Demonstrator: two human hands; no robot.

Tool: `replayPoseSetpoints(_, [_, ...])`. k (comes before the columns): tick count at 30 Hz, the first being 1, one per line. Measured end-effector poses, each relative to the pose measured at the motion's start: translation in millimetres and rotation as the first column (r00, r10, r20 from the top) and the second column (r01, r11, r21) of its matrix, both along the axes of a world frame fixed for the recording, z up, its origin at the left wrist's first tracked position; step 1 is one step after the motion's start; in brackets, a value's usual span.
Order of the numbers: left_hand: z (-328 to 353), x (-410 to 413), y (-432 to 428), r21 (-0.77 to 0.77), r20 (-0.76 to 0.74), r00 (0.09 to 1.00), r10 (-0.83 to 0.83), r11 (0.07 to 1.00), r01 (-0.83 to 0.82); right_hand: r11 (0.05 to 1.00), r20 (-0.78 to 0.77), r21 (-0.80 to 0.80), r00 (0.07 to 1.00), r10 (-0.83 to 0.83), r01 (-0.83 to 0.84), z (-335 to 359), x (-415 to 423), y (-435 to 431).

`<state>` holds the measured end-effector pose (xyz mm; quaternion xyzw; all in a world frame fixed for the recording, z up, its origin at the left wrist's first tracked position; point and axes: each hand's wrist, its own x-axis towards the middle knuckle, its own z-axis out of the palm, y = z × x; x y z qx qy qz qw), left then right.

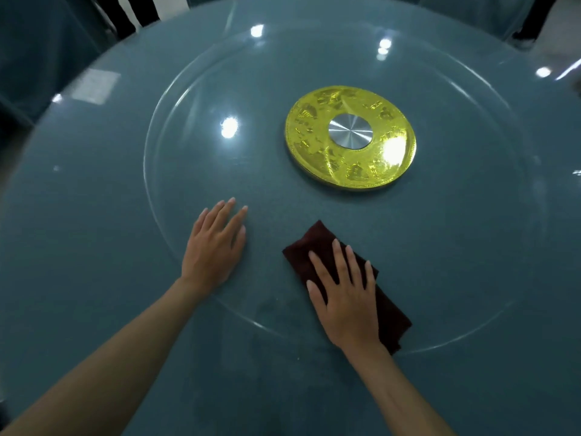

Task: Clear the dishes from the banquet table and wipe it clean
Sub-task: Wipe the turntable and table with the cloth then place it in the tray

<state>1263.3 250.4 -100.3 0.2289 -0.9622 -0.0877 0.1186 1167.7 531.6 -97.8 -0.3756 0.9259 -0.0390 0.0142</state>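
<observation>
Dark red cloth (317, 247) lies folded on glass turntable (188, 121), near its front edge. Right hand (345, 297) presses flat on cloth, fingers straight, spread. Left hand (213, 247) rests flat on glass beside it, holding nothing. Gold disc (350, 138) at turntable centre on round blue table (78, 215).

Dim bluish room light, ceiling lamps mirrored as white hotspots on the glass turntable (188, 152), hard glare on the gold hub (317, 146), shadows faint and soft, strong fisheye bend at edges, corners dark and smeared
</observation>
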Motion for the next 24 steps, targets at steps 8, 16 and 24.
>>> replayPoseSetpoints(8, [-1, -1, 29, 0.051, -0.002, 0.998, 0.070, 0.996, -0.070, 0.994, -0.040, -0.066, 0.995, -0.094, 0.091, -11, -147, -88])
replayPoseSetpoints(16, [-12, -2, 66, 0.026, -0.064, 0.989, 0.133, 0.991, -0.132, 0.990, -0.039, -0.109, 0.995, -0.091, 0.086, -15, -241, -140])
replayPoseSetpoints(24, [-7, -10, 118, 0.100, -0.042, 0.973, 0.225, 0.970, -0.220, 0.994, -0.004, -0.072, 0.996, -0.086, 0.085, -9, -209, -115])
